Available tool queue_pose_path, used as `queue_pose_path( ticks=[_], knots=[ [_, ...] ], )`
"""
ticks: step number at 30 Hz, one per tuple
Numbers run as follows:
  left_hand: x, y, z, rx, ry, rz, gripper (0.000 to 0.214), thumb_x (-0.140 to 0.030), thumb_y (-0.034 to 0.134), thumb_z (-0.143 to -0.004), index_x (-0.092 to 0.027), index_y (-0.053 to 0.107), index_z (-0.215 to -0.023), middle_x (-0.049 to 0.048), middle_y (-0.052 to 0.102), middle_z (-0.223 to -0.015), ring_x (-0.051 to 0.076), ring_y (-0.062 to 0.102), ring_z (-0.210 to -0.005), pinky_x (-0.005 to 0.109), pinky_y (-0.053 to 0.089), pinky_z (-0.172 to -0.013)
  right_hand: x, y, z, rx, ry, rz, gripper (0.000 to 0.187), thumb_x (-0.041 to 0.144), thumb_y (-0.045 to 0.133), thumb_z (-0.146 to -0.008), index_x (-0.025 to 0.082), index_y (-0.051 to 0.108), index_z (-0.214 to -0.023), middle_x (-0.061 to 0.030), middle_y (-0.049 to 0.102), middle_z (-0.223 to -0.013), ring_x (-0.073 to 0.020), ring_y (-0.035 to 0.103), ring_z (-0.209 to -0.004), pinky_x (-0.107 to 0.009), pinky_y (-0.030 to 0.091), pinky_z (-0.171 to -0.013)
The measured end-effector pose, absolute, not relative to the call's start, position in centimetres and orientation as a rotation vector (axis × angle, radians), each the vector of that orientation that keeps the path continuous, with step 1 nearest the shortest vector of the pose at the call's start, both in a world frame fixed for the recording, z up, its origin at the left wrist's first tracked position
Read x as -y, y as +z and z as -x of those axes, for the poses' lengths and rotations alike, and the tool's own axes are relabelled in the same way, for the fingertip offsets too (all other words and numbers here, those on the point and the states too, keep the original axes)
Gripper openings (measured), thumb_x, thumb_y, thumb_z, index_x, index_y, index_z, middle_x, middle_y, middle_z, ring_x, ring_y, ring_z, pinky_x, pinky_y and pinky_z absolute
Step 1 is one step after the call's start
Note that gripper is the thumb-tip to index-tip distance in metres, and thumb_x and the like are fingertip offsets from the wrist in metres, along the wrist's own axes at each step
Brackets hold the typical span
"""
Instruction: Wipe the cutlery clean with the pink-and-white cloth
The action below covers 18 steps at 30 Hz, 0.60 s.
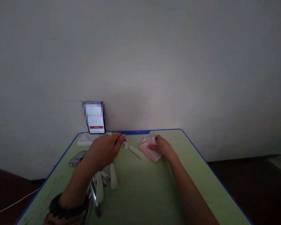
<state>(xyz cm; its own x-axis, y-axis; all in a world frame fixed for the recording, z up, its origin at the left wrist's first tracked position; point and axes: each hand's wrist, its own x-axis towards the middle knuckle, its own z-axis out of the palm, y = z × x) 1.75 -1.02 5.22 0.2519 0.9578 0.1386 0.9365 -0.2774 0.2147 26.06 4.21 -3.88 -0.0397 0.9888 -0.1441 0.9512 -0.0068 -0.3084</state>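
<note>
My left hand [109,147] is closed on the metal end of a white-handled piece of cutlery [136,152]. Its handle points right and down, slightly blurred, toward the cloth; the fingers cover the head, so I cannot tell if it is a spoon or a fork. My right hand [162,147] pinches a folded pink and white cloth [151,151] at its right side, over the green table [142,193]. Beneath and beside my left forearm lies a pile of metal cutlery [93,193], some with white handles [113,176], partly hidden by the arm.
A lit phone [96,120] stands propped against the wall on a white base [84,139] at the table's back left. Shiny rounded metal heads [77,157] lie left of my forearm. A blue edge [210,168] borders the table, and a pale wall [154,78] rises behind it.
</note>
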Motion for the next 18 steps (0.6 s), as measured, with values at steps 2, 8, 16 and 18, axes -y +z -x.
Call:
queue_pose_path(
  ticks=[2, 8, 16, 18],
  knots=[
    [0.9, 5.1, -1.7, -1.8, 0.387, -2.399, 0.039, -0.038, 0.028, -0.092, -0.021, 0.064, -0.087, 0.0055, 0.07, -0.077, 0.018, 0.064, -0.073, 0.024, 0.039, -0.062, -4.3, -3.6, -26.2, 2.137, 0.677, 2.019, 0.037, 0.04, 0.059, -0.076, 0.01, 0.055, -0.098, -0.0148, 0.064, -0.099, -0.0213, 0.059, -0.084, -0.029, 0.042, -0.069],
    [0.6, 5.3, -1.8, -1.689, 0.497, -2.274, 0.039, -0.036, 0.029, -0.091, -0.019, 0.061, -0.078, 0.0043, 0.067, -0.072, 0.017, 0.061, -0.066, 0.025, 0.038, -0.061, -3.1, 0.7, -24.9, 1.939, 0.953, 1.369, 0.025, 0.023, 0.055, -0.075, 0.016, 0.053, -0.099, -0.0023, 0.062, -0.09, -0.0138, 0.056, -0.075, -0.025, 0.042, -0.066],
    [1.1, 5.6, -1.7, -1.472, 0.801, -1.948, 0.044, -0.044, 0.028, -0.089, -0.019, 0.051, -0.061, -0.0047, 0.048, -0.051, 0.011, 0.043, -0.048, 0.021, 0.03, -0.046, 0.4, 5.1, -22.5, 2.041, 1.081, 0.825, 0.034, 0.034, 0.059, -0.076, 0.017, 0.051, -0.105, -0.0067, 0.058, -0.11, -0.0159, 0.055, -0.092, -0.027, 0.043, -0.076],
    [1.1, 5.6, -1.6, -1.509, 0.856, -1.917, 0.043, -0.043, 0.03, -0.089, -0.019, 0.048, -0.058, -0.0045, 0.047, -0.051, 0.012, 0.043, -0.049, 0.022, 0.031, -0.047, 0.5, 5.3, -22.7, 2.094, 1.225, 0.687, 0.036, 0.045, 0.056, -0.078, 0.017, 0.054, -0.101, -0.0093, 0.053, -0.12, -0.0172, 0.054, -0.097, -0.028, 0.043, -0.076]
  ],
)
